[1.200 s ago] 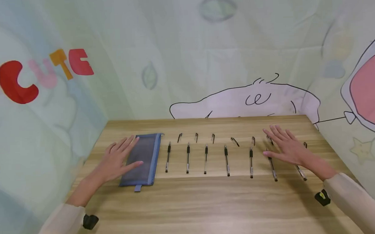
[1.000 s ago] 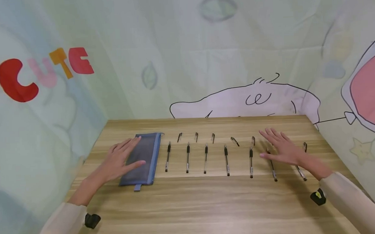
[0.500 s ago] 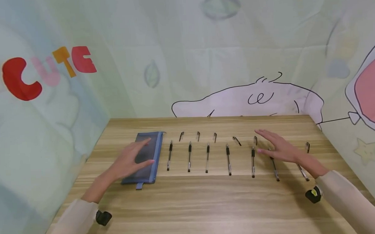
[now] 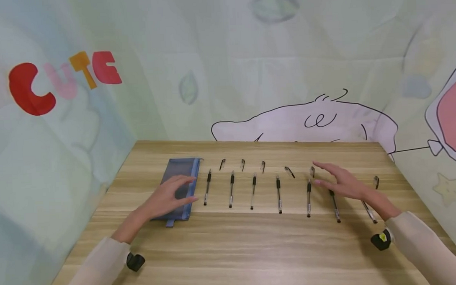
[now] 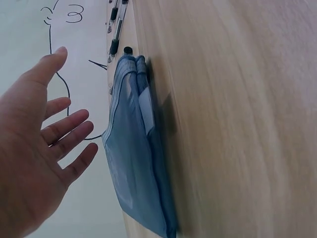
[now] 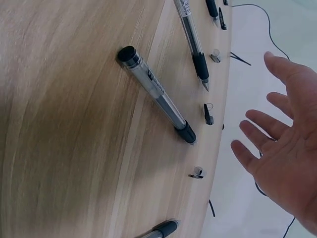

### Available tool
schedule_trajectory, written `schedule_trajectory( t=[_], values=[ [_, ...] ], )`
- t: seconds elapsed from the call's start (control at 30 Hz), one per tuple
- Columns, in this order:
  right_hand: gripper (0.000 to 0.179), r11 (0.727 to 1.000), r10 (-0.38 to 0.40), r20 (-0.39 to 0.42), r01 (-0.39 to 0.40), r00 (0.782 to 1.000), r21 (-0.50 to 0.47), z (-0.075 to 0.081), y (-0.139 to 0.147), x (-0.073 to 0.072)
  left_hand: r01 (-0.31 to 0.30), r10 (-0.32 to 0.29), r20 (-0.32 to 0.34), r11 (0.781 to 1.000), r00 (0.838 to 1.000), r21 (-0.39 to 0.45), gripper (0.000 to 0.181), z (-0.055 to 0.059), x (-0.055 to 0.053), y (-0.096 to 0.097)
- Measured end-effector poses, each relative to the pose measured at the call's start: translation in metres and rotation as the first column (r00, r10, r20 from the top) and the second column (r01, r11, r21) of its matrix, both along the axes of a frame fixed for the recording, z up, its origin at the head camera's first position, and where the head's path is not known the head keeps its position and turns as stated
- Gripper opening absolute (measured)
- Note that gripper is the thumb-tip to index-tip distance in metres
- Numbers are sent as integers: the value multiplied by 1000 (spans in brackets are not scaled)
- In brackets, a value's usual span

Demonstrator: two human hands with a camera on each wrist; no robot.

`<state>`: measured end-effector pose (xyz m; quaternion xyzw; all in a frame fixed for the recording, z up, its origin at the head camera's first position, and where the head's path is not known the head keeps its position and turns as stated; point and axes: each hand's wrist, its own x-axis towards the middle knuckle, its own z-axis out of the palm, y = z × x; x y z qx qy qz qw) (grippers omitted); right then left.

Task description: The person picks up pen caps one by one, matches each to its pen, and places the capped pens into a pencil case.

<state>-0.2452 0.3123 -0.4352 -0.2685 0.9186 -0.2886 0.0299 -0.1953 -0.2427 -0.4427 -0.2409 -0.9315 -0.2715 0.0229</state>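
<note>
A blue mesh zip pouch [image 4: 180, 167] lies flat at the left of the wooden table. My left hand [image 4: 166, 199] hovers over it, thumb and fingers spread apart, holding nothing; in the left wrist view the palm [image 5: 29, 153] faces the pouch [image 5: 131, 148] from the side. To the pouch's right runs a row of uncapped black gel pens [image 4: 279, 195], tips pointing away from me. Behind them lie several loose pen caps [image 4: 263, 166]. My right hand [image 4: 346, 183] hangs over the right-hand pens, fingers extended and holding nothing. In the right wrist view a pen [image 6: 158, 96] lies below it.
The wooden table [image 4: 232, 251] meets a printed fabric backdrop [image 4: 225, 75] at its far edge and sides. A black wrist camera [image 4: 135, 261] sits at my left cuff, another black camera [image 4: 381, 240] at my right.
My left hand has moved rightward across the pouch towards its zip side, and its fingers have bent a little. My right hand has shifted left and turned more edge-on. Pens and caps stay put.
</note>
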Motion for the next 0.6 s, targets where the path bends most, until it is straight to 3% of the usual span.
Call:
schedule_trajectory(
  t=[0.27, 0.47, 0.6],
  values=[
    [34, 999, 1, -7, -2, 1000, -55, 1, -3, 1, 43, -43, -1, 999, 999, 33, 49, 0, -4, 6],
    [31, 998, -10, 5, 10, 1000, -61, 1, -5, -5, 77, -77, -98, 997, 992, 1, 31, 1, -12, 11],
    [35, 994, -14, 75, 22, 997, -104, 0, -9, -7, 56, -59, -127, 998, 990, -26, 28, -2, -12, 16]
  ],
)
